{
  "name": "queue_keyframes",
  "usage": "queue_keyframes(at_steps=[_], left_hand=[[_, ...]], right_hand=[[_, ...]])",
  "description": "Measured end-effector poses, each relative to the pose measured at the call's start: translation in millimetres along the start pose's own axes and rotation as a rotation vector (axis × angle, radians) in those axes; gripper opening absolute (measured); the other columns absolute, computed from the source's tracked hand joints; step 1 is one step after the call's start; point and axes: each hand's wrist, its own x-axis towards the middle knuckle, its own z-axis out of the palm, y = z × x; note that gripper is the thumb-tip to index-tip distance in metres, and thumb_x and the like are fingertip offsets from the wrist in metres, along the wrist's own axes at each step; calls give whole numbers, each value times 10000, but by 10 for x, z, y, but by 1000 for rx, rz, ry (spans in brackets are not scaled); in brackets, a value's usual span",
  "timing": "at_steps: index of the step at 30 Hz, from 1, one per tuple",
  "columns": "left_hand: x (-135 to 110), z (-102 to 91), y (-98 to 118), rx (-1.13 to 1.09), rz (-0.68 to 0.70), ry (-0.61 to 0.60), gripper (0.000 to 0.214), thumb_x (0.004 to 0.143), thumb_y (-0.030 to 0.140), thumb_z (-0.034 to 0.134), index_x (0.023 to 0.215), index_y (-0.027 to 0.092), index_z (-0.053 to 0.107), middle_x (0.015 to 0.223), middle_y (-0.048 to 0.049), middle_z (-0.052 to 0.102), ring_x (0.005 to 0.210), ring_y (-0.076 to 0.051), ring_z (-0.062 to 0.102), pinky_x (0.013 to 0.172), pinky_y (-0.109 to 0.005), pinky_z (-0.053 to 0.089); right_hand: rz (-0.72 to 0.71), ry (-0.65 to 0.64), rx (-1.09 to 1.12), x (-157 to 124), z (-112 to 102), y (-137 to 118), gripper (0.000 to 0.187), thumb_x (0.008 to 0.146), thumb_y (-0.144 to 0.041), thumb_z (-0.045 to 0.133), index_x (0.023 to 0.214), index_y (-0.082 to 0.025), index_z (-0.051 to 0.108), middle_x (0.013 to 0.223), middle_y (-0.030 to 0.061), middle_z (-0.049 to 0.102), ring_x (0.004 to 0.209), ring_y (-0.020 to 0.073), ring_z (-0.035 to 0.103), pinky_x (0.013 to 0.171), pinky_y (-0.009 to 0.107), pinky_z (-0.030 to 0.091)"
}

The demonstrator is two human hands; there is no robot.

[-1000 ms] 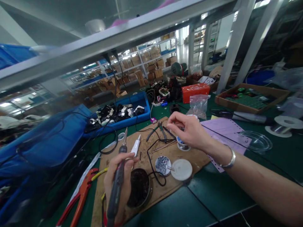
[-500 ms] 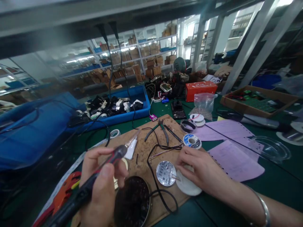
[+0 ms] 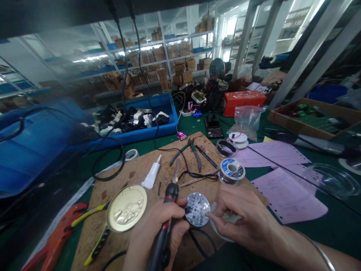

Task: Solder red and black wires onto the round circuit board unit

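Note:
My left hand [image 3: 158, 233] is closed around a black soldering iron [image 3: 166, 210] with a red ring, its metal tip pointing up and away over the brown board [image 3: 124, 177]. A round silver circuit board [image 3: 197, 209] lies just right of that hand. My right hand [image 3: 242, 222] is pinched at the circuit board's right edge, holding something thin that I cannot make out. A white disc shows partly under the right hand. A solder spool [image 3: 232, 170] stands behind the right hand.
A gold tin lid [image 3: 126, 207] and white glue tube [image 3: 151, 174] lie on the board's left; pliers [image 3: 188, 148] and black wires at its back. Pink papers [image 3: 284, 180] lie right, a blue parts bin [image 3: 166, 131] behind, orange-handled tools [image 3: 53, 241] at left.
The view dropped lower. My left hand brought the iron right, beside the circuit board. My right hand came back from the solder spool to the circuit board's edge. The dark tin is out of view.

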Motion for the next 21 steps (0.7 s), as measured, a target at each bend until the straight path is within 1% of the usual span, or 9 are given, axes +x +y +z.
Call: queue_keyframes(at_steps=[1, 2, 5, 7, 10, 13, 15, 18, 21], left_hand=[[44, 14, 24, -13, 7, -62, 134, 819, 245, 673, 912, 317, 608, 1003, 56, 720, 925, -146, 667, 861, -223, 478], [79, 32, 41, -21, 17, -108, 181, 797, 186, 682, 890, 313, 593, 981, 65, 717, 902, -139, 668, 831, -212, 480], [126, 99, 44, 27, 82, -153, 194, 790, 92, 636, 771, 271, 564, 808, 61, 695, 721, -123, 653, 699, -206, 475], [124, 137, 23, 48, 114, -143, 181, 817, 99, 602, 730, 251, 560, 740, 39, 673, 653, -125, 633, 641, -214, 464], [123, 159, 12, 28, 144, -148, 135, 817, 130, 623, 788, 257, 587, 786, 23, 688, 693, -134, 644, 666, -217, 481], [162, 145, 41, -2, 147, -234, 134, 839, 164, 560, 747, 249, 606, 736, 16, 680, 654, -144, 635, 616, -220, 484], [206, 119, 59, -4, 114, -282, 192, 844, 175, 510, 707, 249, 622, 685, 10, 661, 612, -156, 621, 580, -237, 482], [258, 61, 56, 22, 75, -266, 212, 818, 133, 512, 704, 260, 637, 662, 25, 658, 600, -155, 614, 612, -245, 487], [242, 2, 38, 68, 50, -152, 143, 777, 146, 619, 759, 280, 663, 718, 30, 689, 645, -155, 634, 665, -241, 485]], right_hand=[[-16, -3, 18, -5, -11, -14, 171, 859, -98, 566, 736, -181, 482, 684, -41, 502, 613, 81, 457, 546, 215, 306], [-21, -4, 34, -11, -19, -24, 168, 867, -96, 568, 750, -185, 486, 692, -43, 505, 616, 79, 462, 548, 212, 312], [-25, -22, 70, -37, -34, -28, 151, 889, -102, 576, 791, -193, 507, 722, -38, 537, 629, 82, 494, 559, 209, 341], [-27, -46, 87, -55, -36, -26, 125, 915, -130, 583, 821, -194, 532, 749, -28, 573, 657, 91, 529, 578, 213, 369], [-13, -33, 97, -78, -31, -34, 111, 939, -190, 608, 841, -197, 556, 761, -27, 604, 672, 93, 556, 595, 215, 387], [1, -14, 115, -86, -37, -55, 155, 957, -248, 602, 820, -198, 549, 736, -34, 596, 643, 88, 546, 576, 215, 384], [19, -48, 161, -79, -61, -69, 161, 965, -264, 595, 824, -200, 554, 734, -33, 592, 642, 88, 544, 573, 214, 388], [63, -92, 225, -51, -128, -76, 124, 953, -218, 606, 834, -203, 573, 746, -35, 590, 652, 87, 540, 578, 211, 390], [77, -51, 181, -20, -187, -59, 123, 917, -155, 615, 815, -206, 568, 726, -40, 572, 643, 92, 520, 574, 219, 382]])
